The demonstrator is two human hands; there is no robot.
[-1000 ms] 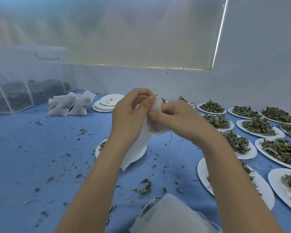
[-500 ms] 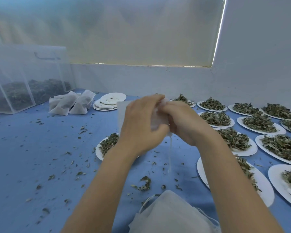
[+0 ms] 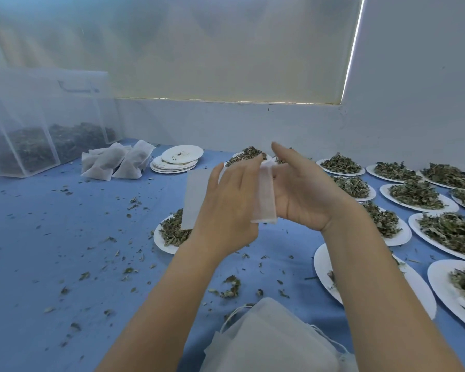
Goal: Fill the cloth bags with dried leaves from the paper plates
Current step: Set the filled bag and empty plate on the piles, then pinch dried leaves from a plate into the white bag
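A white cloth bag hangs in the air between my two palms. Its flat end sticks out to the left past my left hand, and a folded edge lies against my right hand. The fingers of both hands are fairly straight and press the bag from either side. Just below sits a paper plate with dried leaves, partly hidden by my left wrist. Several more plates heaped with leaves fill the right side of the blue table.
A pile of empty cloth bags lies at the near edge. Filled bags and a stack of used plates sit at the back left, beside clear bins of leaves. Loose leaf crumbs are scattered over the blue table.
My hands were curled tightly around the bag's top. They have flattened out and moved slightly apart, and the bag is now spread sideways between the palms.
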